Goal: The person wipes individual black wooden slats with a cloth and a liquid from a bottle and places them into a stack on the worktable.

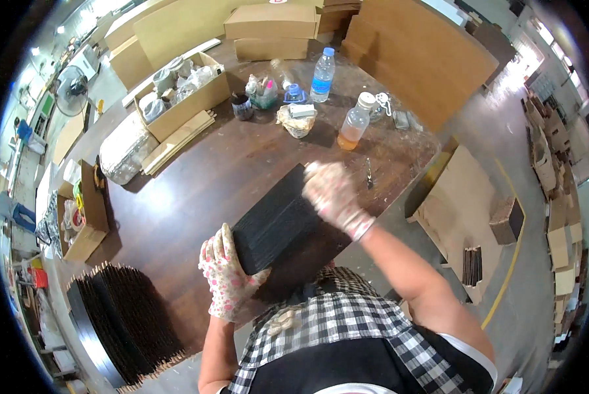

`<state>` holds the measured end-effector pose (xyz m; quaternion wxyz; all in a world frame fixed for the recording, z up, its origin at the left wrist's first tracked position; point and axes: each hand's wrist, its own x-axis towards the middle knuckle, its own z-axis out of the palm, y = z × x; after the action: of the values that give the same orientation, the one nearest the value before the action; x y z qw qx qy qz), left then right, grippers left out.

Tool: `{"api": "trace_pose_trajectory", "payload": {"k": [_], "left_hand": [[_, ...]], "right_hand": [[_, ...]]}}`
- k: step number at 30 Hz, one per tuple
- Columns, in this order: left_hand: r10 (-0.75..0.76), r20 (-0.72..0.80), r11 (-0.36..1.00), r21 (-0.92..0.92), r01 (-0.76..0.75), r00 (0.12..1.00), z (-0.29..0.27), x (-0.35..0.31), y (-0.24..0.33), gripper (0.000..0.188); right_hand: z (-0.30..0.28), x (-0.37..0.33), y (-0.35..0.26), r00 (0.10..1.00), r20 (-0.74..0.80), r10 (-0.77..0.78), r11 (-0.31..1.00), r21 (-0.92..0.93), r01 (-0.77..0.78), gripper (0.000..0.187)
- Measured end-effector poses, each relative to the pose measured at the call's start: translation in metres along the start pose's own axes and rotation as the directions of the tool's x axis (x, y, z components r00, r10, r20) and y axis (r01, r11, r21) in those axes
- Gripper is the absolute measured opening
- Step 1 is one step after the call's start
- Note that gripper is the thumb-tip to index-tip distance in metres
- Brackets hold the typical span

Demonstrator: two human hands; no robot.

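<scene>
A black rectangular board [278, 220] with a grained surface lies at a slant on the brown table in front of me. My left hand [229, 272], in a white glove with pink dots, grips the board's near left end, thumb along the near edge and fingers along the left side. At the far right end, my right hand [334, 194] is in a similar glove, its fingers curled against the board. Motion blurs this hand, and whatever it may hold is hidden. A stack of black boards [127, 322] with pale brown ends stands at the lower left.
Cardboard boxes [271, 29] line the table's [176, 230] far side. A clear bottle with orange liquid [354, 123], a blue-capped water bottle [322, 75] and a wrapped bowl [296, 121] stand beyond the board. Open boxes of supplies [192, 98] sit left. Cardboard [462, 203] lies on the floor right.
</scene>
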<state>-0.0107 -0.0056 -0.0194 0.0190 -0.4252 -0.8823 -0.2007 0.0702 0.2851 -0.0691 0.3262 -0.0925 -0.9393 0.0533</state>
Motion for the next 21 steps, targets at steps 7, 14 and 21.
{"api": "trace_pose_trajectory", "payload": {"k": [7,14,21], "left_hand": [[-0.022,0.129,0.995,0.100,0.009,0.991,-0.017,0.008,0.016,0.121],[0.055,0.199,0.991,0.111,-0.078,0.978,0.002,0.021,0.016,0.121],[0.089,0.149,0.993,0.061,-0.099,0.985,0.002,0.021,0.015,0.114]], "right_hand": [[-0.049,0.006,0.032,0.849,-0.002,0.528,0.647,0.649,-0.400,0.009],[-0.026,-0.020,-0.128,0.981,0.021,-0.191,0.955,0.234,0.181,0.027],[-0.018,-0.020,-0.011,0.999,0.039,0.014,1.000,-0.014,-0.013,0.031]]}}
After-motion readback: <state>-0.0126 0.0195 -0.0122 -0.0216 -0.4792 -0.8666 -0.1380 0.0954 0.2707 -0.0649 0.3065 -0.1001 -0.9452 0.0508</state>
